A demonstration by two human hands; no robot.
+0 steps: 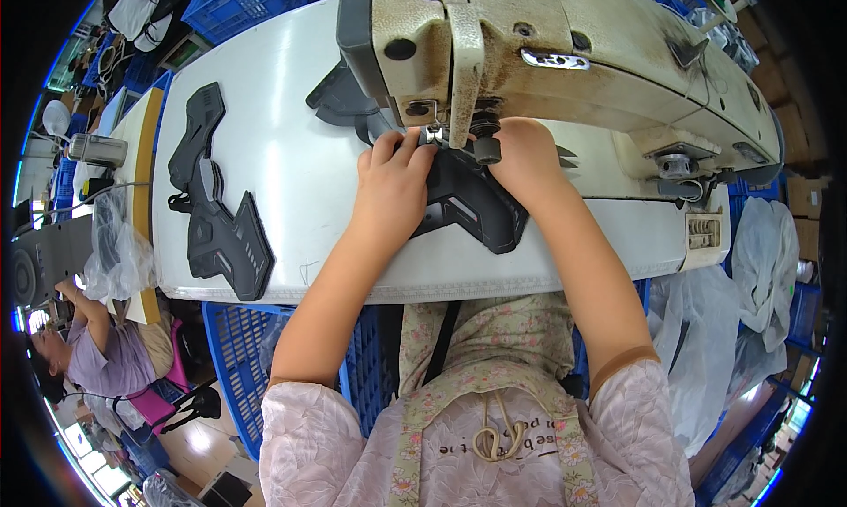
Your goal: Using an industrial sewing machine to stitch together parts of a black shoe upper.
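Note:
A grey-and-black moulded panel [483,209] lies under the sewing machine's needle, its lower end reaching toward the table's front edge. My left hand [391,182] grips the panel just left of the presser foot [433,135], fingers bent and close together. On the other side, my right hand [529,161] rests by the panel, right of the needle area. Its fingers are mostly hidden behind a dark knob [487,149] and the machine head. Another dark panel [340,97] lies beyond my left hand, partly covered by the machine.
The worn cream sewing machine [565,44] spans the back and right of the white table [291,167]. More black moulded panels [216,202] lie on the left. A blue crate [251,353] sits below the front edge. Plastic bags [697,339] hang at right. A person [110,357] sits far left.

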